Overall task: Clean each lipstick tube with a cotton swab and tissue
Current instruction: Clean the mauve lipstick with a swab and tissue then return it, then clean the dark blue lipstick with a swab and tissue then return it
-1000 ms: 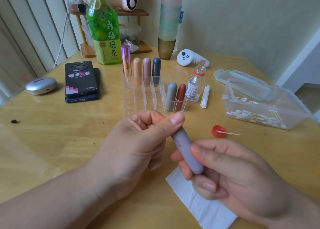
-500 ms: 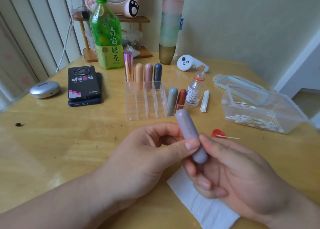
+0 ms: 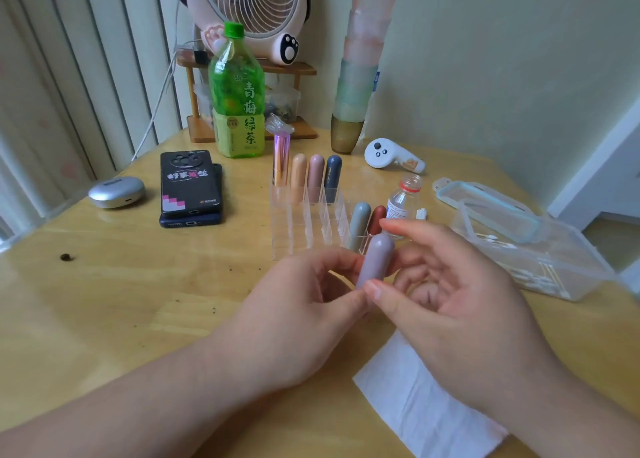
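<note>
A lilac lipstick tube point(image 3: 375, 260) stands almost upright between my hands above the table. My left hand point(image 3: 298, 319) pinches its lower part between thumb and fingers. My right hand point(image 3: 446, 295) is beside it with fingers spread, its thumb tip touching the tube's base. A clear acrylic organiser point(image 3: 304, 215) behind holds several lipsticks: a metallic pink one point(image 3: 281, 158), peach, dusty pink, navy, grey-green point(image 3: 358, 224) and red. A white tissue point(image 3: 422, 409) lies on the table under my right wrist. Cotton swabs point(image 3: 533, 277) lie in a clear plastic box.
A small glass bottle point(image 3: 403, 194) stands right of the organiser. The swab box's lid point(image 3: 491, 208) rests on the box. Two stacked phones point(image 3: 189, 189), an earbud case point(image 3: 116, 191), a green tea bottle point(image 3: 238, 97), stacked cups point(image 3: 360, 77), a white controller point(image 3: 391, 154) and a fan stand further back.
The lilac tube has tilted from lying slanted to nearly upright and risen toward the organiser. My right hand has loosened from gripping its end to open fingers, while the left keeps hold.
</note>
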### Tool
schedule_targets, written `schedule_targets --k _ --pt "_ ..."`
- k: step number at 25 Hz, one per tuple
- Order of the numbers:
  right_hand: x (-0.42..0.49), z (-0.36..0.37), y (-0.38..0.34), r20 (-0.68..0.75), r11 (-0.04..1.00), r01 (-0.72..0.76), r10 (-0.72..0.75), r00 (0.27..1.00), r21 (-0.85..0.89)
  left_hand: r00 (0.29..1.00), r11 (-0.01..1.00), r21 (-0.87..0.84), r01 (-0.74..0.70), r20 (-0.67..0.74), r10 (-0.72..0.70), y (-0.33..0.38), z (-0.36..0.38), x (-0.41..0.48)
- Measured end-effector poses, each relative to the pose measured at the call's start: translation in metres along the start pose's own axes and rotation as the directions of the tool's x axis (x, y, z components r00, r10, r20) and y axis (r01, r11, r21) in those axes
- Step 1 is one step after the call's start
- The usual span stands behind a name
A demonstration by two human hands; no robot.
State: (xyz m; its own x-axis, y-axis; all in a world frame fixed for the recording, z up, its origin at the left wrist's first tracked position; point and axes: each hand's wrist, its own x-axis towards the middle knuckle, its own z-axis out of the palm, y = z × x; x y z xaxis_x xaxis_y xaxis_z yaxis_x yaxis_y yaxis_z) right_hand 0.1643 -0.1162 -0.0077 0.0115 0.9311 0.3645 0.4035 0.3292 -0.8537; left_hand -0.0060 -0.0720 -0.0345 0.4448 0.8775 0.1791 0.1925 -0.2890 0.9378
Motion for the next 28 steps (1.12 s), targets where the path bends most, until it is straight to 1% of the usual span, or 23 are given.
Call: schedule_targets --k 3,5,8,10,12,16,19,20,21,22,24,25,26,28 --pt "0.017 0.001 -0.003 0.038 0.998 0.014 -0.012 0.999 -0.058 0.997 0.999 0.027 0.029 -0.077 -0.026 0.000 -0.004 0.002" --pt "0.033 0.001 -0.007 0.064 0.991 0.052 -0.044 0.997 -0.121 0.989 0.998 0.022 0.052 -0.142 -0.048 0.001 -0.005 0.004" --pt "0.062 0.001 -0.012 -0.029 0.956 0.129 -0.141 0.990 -0.265 0.953 0.994 -0.064 0.086 -0.287 -0.101 0.000 -0.003 0.004" --pt "0.081 0.005 -0.008 -0.061 0.906 0.157 -0.196 0.979 -0.392 0.929 0.990 -0.093 0.108 -0.344 -0.133 -0.001 -0.003 0.006" --pt "0.093 0.010 0.003 -0.065 0.844 0.160 -0.224 0.972 -0.511 0.923 0.988 -0.093 0.124 -0.354 -0.150 -0.002 -0.004 0.007" --pt "0.102 0.019 0.022 -0.021 0.780 0.162 -0.219 0.976 -0.605 0.922 0.984 -0.129 0.122 -0.352 -0.160 -0.003 -0.006 0.008" --pt "0.104 0.022 0.026 0.080 0.655 0.255 -0.286 0.955 -0.711 0.919 0.986 -0.115 0.120 -0.364 -0.154 -0.002 -0.007 0.008" --pt "0.104 0.022 0.027 0.106 0.638 0.278 -0.295 0.950 -0.718 0.919 0.988 -0.092 0.122 -0.364 -0.148 -0.002 -0.007 0.008" --pt "0.104 0.023 0.025 0.107 0.656 0.274 -0.283 0.953 -0.703 0.922 0.990 -0.066 0.124 -0.363 -0.139 -0.001 -0.007 0.007" --pt "0.106 0.023 0.023 0.081 0.701 0.242 -0.255 0.963 -0.670 0.923 0.991 -0.042 0.124 -0.362 -0.130 0.001 -0.007 0.007" --pt "0.118 0.021 0.018 -0.016 0.801 0.131 -0.173 0.985 -0.584 0.924 0.992 -0.018 0.122 -0.363 -0.121 0.004 -0.006 0.005" --pt "0.128 0.020 0.015 -0.054 0.828 0.080 -0.132 0.990 -0.555 0.924 0.992 -0.014 0.126 -0.363 -0.122 0.005 -0.006 0.004" --pt "0.138 0.020 0.014 -0.073 0.836 0.041 -0.096 0.993 -0.547 0.924 0.991 -0.008 0.132 -0.362 -0.126 0.006 -0.006 0.004" --pt "0.158 0.022 0.011 -0.059 0.798 -0.006 -0.037 0.998 -0.602 0.924 0.990 0.004 0.144 -0.359 -0.133 0.008 -0.005 0.004"
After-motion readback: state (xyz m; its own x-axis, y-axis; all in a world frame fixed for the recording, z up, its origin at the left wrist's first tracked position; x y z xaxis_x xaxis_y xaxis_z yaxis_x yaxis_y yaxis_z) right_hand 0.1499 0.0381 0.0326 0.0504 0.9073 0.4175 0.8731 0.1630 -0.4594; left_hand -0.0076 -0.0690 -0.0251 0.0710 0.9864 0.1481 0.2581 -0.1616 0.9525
